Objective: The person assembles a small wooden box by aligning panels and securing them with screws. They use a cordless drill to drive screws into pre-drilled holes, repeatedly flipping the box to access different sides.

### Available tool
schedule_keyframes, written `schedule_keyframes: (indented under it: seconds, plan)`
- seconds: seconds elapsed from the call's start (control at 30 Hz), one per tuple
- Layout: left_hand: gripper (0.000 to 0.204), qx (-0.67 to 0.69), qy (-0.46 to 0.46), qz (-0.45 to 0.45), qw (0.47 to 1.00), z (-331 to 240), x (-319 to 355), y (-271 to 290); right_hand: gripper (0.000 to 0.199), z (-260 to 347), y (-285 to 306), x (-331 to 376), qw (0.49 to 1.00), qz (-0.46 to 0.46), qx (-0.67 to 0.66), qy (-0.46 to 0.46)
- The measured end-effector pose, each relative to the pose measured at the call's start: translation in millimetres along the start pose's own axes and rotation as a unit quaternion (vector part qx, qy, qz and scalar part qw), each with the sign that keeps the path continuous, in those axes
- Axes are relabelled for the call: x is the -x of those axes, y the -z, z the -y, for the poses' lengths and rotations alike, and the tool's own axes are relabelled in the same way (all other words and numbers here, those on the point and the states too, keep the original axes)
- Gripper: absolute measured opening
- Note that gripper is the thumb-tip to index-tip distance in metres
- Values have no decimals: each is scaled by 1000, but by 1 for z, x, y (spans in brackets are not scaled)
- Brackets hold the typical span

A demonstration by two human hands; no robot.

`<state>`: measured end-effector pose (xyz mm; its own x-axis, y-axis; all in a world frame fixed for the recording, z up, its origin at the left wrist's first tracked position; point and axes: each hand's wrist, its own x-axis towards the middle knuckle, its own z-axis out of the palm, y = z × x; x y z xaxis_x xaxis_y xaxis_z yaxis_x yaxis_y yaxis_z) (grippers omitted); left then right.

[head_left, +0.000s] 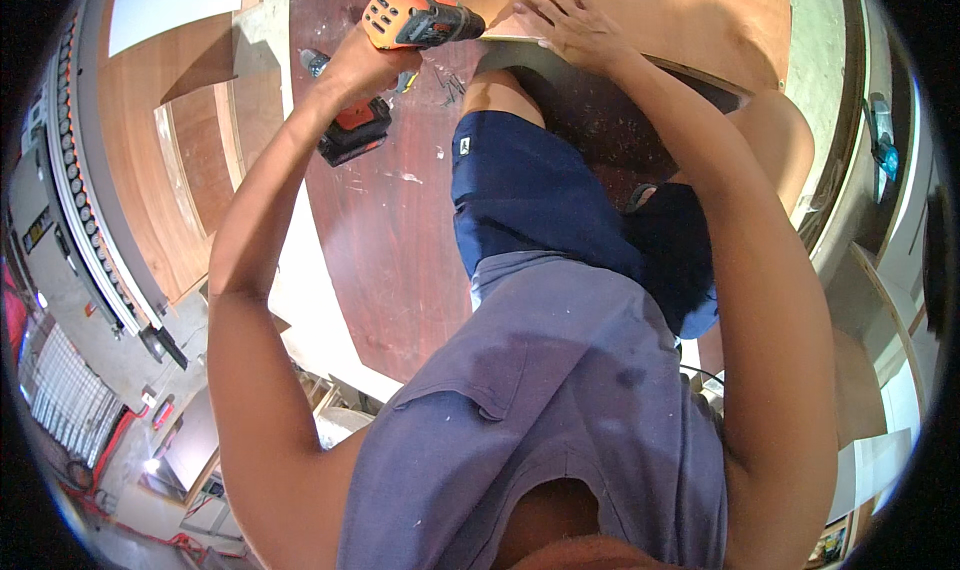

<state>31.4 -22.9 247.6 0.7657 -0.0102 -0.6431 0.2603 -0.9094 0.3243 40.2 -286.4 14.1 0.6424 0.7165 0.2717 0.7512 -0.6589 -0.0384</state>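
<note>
My left hand is wrapped round the handle of an orange and black cordless drill. Its nose points right, meeting the near left edge of a light-brown wooden panel. The bit tip is too small to make out. My right hand lies flat on that panel with its fingers spread, just right of the drill's nose. Several loose screws lie on the reddish-brown board below the drill. A red and black battery block shows beneath my left wrist.
My knees and legs, in dark blue shorts, are close under the panel. Wooden cabinet parts stand at the left, beside a long metal rail. On the right rests a teal-handled tool. A red cable runs along the floor at lower left.
</note>
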Motion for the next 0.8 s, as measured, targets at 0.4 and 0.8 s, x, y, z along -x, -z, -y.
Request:
schedule_keyframes:
  seconds: [0.4, 0.8]
  plan:
    - [22, 49, -29, -16, 998, 19, -9, -12, 66, -2, 5, -2, 1000, 16, -2, 9]
    - [20, 95, -12, -23, 995, 8, -5, -17, 67, -3, 0, -1, 1000, -4, 21, 16]
